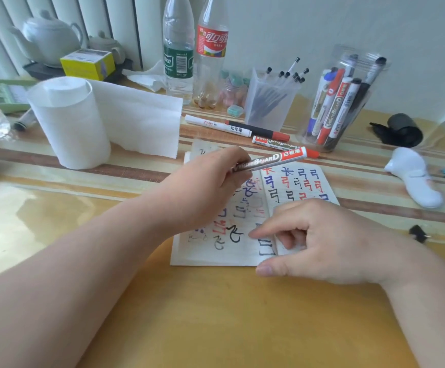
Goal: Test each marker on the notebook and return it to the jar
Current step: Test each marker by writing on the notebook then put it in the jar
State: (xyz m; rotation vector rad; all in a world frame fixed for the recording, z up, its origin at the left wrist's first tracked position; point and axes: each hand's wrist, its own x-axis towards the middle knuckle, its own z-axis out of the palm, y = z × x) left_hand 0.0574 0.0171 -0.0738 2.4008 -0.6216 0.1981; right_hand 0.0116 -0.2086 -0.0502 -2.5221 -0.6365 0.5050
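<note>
Gripping a red-capped whiteboard marker by its barrel, the left hand holds it slanted above the upper part of the open notebook, red end pointing right; the other end is hidden in the fingers. The notebook lies flat on the yellow surface, its pages covered in red, blue and black scribbles. The right hand rests on the lower right page, forefinger stretched out and touching the paper, the other fingers loosely bent, grasping nothing. Behind the notebook to the right stands the clear jar with several markers leaning inside. Three loose markers lie just beyond the notebook, near a translucent pen cup. A paper roll stands to the left
</note>
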